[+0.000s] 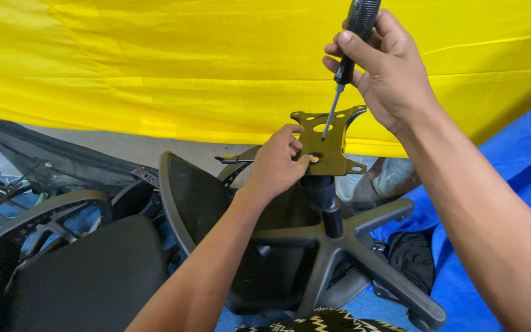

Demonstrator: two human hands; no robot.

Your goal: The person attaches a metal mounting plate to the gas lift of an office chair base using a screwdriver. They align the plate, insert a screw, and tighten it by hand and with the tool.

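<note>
The plate (327, 144), a flat dark metal piece with round holes and notched corners, sits on top of the column (326, 203) of a chair base (351, 252), in front of a yellow sheet (155, 61). The left hand (278, 163) closes on the plate's near edge, fingertips curled onto it beside a small brass-coloured screw (314, 159). The right hand (385, 67) is clamped round the black handle of a screwdriver (345, 61), held high, its thin steel shaft slanting down so the tip meets the plate near a hole. The two hands are apart, one above the other.

The base is grey plastic, its arms spreading star-like (one caster shows at bottom right). A lever (235, 159) sticks out left from under the plate. Just behind the left forearm leans a curved mesh backrest (198, 197), partly hiding the base. To the left lie a black cushion (87, 276) and further dark chair frames. Blue cloth (511, 166) covers the right side, with a black bag (412, 258) beside the base.
</note>
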